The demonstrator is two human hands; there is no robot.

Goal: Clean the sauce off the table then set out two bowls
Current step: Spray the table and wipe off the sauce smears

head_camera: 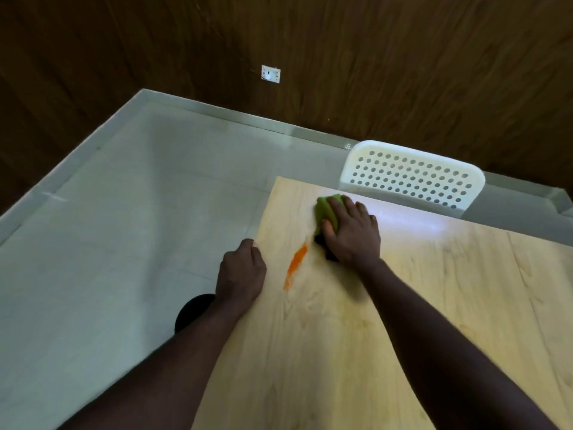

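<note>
The light is dim and cool, and the dark wood wall (403, 57) keeps little detail. A white patch of glare sits on the far part of the counter (341, 352), just right of the right hand (353, 237), bleaching the grain. The pale floor (124, 212) carries a soft sheen. A faint shadow lies beside the right forearm. Both hands and the green cloth (327, 209) are softened by blur. Wide-angle distortion curves the skirting (248, 119) and the counter edges
</note>
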